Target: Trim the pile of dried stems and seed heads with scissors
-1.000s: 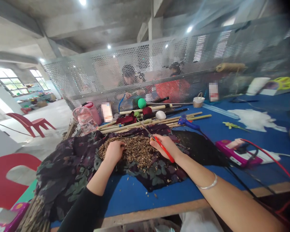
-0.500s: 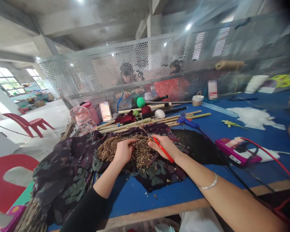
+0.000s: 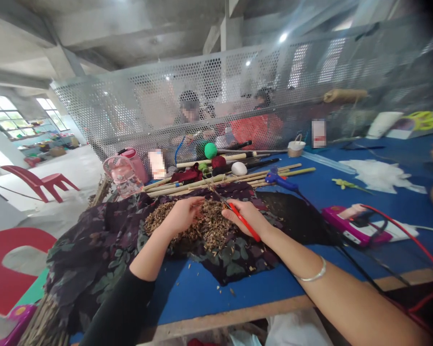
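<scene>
A heap of small dry brown plant bits (image 3: pixel 216 233) lies on a dark floral cloth (image 3: pixel 225 266) spread over the blue table. My left hand (image 3: pixel 183 214) is over the heap's left part, fingers slightly bent and apart, with nothing visible in them. Red-handled scissors (image 3: pixel 241 218) are in my right hand (image 3: pixel 250 217), which is closed around them at the heap's right side. Their metal blades point away and to the left; the lower part of the grip is partly hidden by my palm.
Behind the heap lie several sticks (image 3: pixel 187 188), a green ball (image 3: pixel 210 151), a white ball (image 3: pixel 239 168) and a blue glue gun (image 3: pixel 279 179). A purple power strip (image 3: pixel 341 223) with cables is at right. A perforated metal screen (image 3: pixel 137 105) crosses the back; people sit beyond it.
My left hand has lifted slightly and its fingers have spread from a more closed position. My right hand stays almost still with the scissors.
</scene>
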Available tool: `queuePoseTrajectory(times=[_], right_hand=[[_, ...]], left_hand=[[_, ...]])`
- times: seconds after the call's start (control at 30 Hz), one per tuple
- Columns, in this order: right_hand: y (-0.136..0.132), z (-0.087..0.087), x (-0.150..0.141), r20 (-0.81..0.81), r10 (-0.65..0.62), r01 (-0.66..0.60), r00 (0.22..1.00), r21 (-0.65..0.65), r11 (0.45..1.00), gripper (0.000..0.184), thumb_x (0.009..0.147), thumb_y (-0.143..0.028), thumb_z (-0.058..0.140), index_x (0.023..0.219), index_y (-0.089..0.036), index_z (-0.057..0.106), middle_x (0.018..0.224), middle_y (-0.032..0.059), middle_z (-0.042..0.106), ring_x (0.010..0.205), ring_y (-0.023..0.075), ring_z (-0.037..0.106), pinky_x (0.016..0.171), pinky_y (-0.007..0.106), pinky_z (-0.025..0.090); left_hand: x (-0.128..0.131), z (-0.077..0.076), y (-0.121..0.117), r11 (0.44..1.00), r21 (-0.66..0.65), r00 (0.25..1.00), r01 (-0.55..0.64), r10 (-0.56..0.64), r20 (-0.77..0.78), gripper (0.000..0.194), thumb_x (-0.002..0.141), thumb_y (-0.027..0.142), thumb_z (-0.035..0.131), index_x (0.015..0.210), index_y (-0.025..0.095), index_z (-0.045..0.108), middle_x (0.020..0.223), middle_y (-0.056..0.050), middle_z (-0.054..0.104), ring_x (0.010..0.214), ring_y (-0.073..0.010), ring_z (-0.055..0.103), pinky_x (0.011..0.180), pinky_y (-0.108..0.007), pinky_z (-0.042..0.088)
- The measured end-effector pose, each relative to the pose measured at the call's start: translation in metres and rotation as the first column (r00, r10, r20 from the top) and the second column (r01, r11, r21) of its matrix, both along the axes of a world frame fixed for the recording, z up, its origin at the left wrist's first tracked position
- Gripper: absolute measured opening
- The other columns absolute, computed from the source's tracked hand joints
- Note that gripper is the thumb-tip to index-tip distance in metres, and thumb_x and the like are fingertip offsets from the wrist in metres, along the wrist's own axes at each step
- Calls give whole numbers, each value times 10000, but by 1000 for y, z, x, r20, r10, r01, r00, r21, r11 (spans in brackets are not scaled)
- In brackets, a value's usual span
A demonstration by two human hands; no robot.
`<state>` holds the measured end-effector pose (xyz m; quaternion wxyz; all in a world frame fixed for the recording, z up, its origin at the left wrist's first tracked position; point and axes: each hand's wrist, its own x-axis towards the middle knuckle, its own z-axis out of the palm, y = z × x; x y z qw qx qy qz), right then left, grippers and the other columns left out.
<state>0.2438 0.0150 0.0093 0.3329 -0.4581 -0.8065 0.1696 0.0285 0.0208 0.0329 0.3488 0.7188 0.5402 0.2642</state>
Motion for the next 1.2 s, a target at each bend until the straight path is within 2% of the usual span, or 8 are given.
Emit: queuePoseTrajectory(times=[0.1, 0.2, 0.4, 0.57, 0.73, 0.97, 1.1, 1.2], right_hand=[[0, -1, 0, -7, 15, -15, 1000, -7, 1000, 371, 830, -539, 440, 782, -186, 545, 572, -14, 526, 536, 130, 477, 532, 228, 329], [-1, -1, -1, -15, 28, -29, 999, -20, 999, 372, 831, -542, 437, 773, -189, 538, 583, -9, 539, 535, 133, 491, 533, 231, 335], [-3, 1, -3, -3, 17, -17, 1000, -28, 999, 416, 817, -569, 436, 876, -181, 570, 593, 11, 560, 550, 155, 518, 539, 239, 356], [-4, 1, -5, 4, 24, -24, 1000, -34, 999, 423, 813, -564, 448, 908, -174, 583, 619, 21, 592, 571, 164, 548, 554, 240, 370], [-3, -1, -5, -9, 42, -42, 999, -46, 998, 402, 817, -542, 458, 917, -178, 597, 624, 21, 602, 573, 163, 555, 574, 243, 390], [-4, -2, -5, 29, 18, -18, 999, -16, 1000, 426, 813, -568, 444, 922, -189, 605, 685, 46, 639, 626, 186, 595, 580, 249, 400], [-9, 0, -10, 291, -103, 97, 951, 37, 995, 483, 737, -663, 475, 886, -227, 620, 649, 64, 648, 625, 229, 614, 547, 274, 377], [-15, 2, -15, 432, -128, 127, 893, 32, 991, 515, 666, -725, 497, 750, -232, 618, 648, 88, 652, 618, 251, 616, 528, 291, 364]], left_hand=[[-20, -5, -7, 983, 137, 981, -125, 143, -132, 361, 834, 161, 401, 1142, 178, 589, 1104, -78, 647, 841, -162, 644, 675, -246, 526], [-42, -13, -10, 909, 376, 933, -181, 280, -226, 288, 789, 161, 487, 1021, 168, 658, 1034, -71, 675, 942, -188, 616, 860, -291, 475], [-76, -17, -7, 784, 461, 839, -417, 527, -137, 294, 802, 211, 487, 1052, 176, 637, 975, -57, 681, 892, -172, 627, 844, -285, 476], [-69, -16, -9, 820, 527, 857, -224, 424, -295, 275, 757, 245, 581, 1013, 182, 661, 1035, -75, 624, 951, -188, 586, 887, -293, 445], [-55, -23, -5, 925, 371, 799, -88, 287, -528, 409, 697, 277, 664, 1086, 151, 639, 1085, -124, 623, 1035, -247, 558, 939, -335, 407], [-53, -20, -2, 913, 355, 792, -199, 363, -490, 243, 769, 249, 575, 978, 211, 692, 1022, -60, 688, 1001, -220, 602, 910, -296, 421], [-46, -13, 0, 863, 411, 846, -294, 435, -307, 269, 811, 246, 507, 1006, 191, 683, 1017, -53, 692, 978, -195, 617, 894, -275, 436], [-40, -11, 4, 865, 363, 875, -348, 438, -207, 288, 812, 185, 467, 1001, 181, 685, 1009, -48, 695, 961, -179, 623, 879, -268, 445]])
